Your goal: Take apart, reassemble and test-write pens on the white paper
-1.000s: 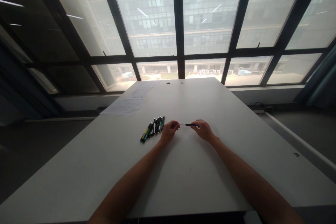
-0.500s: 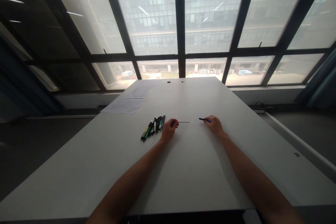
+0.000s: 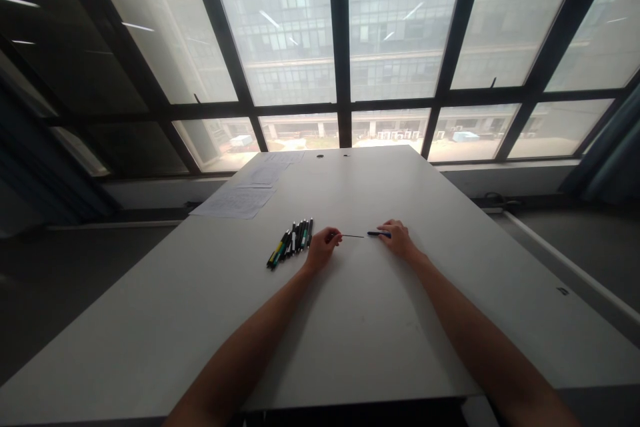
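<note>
A: Near table (image 3: 350,347) edge bare, elbows cut off. Left hand (image 3: 323,248) pinching thin refill (image 3: 353,236); right hand (image 3: 397,238) closed on blue barrel (image 3: 379,234).

B: Tips near, contact unclear. Pens (image 3: 291,243) left of hands; papers (image 3: 235,203) far left; open room right.

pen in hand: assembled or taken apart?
Taken apart. The left hand pinches a thin dark refill, and the right hand holds the blue barrel, with a visible gap between the two parts.
</note>
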`<state>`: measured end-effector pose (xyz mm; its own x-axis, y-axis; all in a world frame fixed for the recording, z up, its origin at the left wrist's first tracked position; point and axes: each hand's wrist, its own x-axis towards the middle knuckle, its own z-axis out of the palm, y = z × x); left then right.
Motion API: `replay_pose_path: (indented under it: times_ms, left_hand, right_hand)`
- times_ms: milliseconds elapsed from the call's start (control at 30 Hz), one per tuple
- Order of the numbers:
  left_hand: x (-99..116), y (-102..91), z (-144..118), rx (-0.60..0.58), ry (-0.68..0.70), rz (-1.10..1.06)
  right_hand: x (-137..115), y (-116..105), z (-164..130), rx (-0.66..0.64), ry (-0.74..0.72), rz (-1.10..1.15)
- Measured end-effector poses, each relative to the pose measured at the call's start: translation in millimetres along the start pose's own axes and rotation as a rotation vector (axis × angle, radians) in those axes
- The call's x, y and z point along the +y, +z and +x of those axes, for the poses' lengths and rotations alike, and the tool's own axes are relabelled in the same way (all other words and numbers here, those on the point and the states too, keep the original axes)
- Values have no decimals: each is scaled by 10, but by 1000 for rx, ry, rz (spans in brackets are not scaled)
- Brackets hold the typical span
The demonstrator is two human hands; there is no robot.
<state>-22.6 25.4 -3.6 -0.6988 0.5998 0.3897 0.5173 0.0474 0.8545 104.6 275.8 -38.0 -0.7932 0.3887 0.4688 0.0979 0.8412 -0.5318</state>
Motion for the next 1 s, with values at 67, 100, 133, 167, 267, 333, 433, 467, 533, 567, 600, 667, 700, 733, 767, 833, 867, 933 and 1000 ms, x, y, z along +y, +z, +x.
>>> replay_pose_path:
  times_ms: [67,100,133,167,267,333,433,467,533,567,600,667,700,733,767,833,867,933,1000]
  left_hand:
    - [-6,1,0,3,0,-1]
    - [-4,1,0,5,-3,-4]
    - [2,2,-1,5,-6,-7]
    - [12,2,-4,3,-8,-10]
    - [63,-4,-14,1,-8,-17]
    - [91,-10,-19,-2,-7,-21]
    - [90,-18,-19,-15,2,-25]
    - [78,-19,-17,-18,3,-27]
    - [47,-19,-10,-14,2,-24]
    - [32,-20,-6,-4,3,-18]
    - [19,-20,-2,9,5,-8]
    - [6,-22,4,33,5,27]
    - [3,-21,6,37,5,51]
    - [2,-19,7,30,7,79]
    - [2,-15,8,12,12,110]
    - [-3,1,7,-44,30,173]
    - [-8,11,6,-73,35,202]
    - [-18,33,3,-123,25,247]
    - [-28,50,0,-161,7,276]
  right_hand:
    - [-72,-57,5,50,-3,17]
    - [-126,-86,5,89,-12,39]
    - [-190,-111,2,124,-30,73]
    - [-265,-128,-6,153,-55,118]
    - [-514,-112,-57,95,-158,231]
    - [-657,-60,-98,-2,-216,280]
    - [-750,6,-128,-66,-226,257]
    - [-742,11,-125,-73,-223,236]
    - [-678,-9,-104,-73,-215,199]
    - [-629,-32,-89,-66,-209,185]
    - [-577,-58,-74,-57,-203,171]
    - [-482,-110,-49,-26,-178,131]
    - [-449,-130,-41,-5,-156,100]
    - [-428,-144,-39,13,-134,66]
    - [-420,-152,-40,24,-116,31]
    - [-438,-151,-53,16,-95,-34]
    - [-458,-146,-63,-7,-91,-60]
    - [-504,-134,-82,-72,-84,-99]
    - [-543,-128,-96,-132,-83,-123]
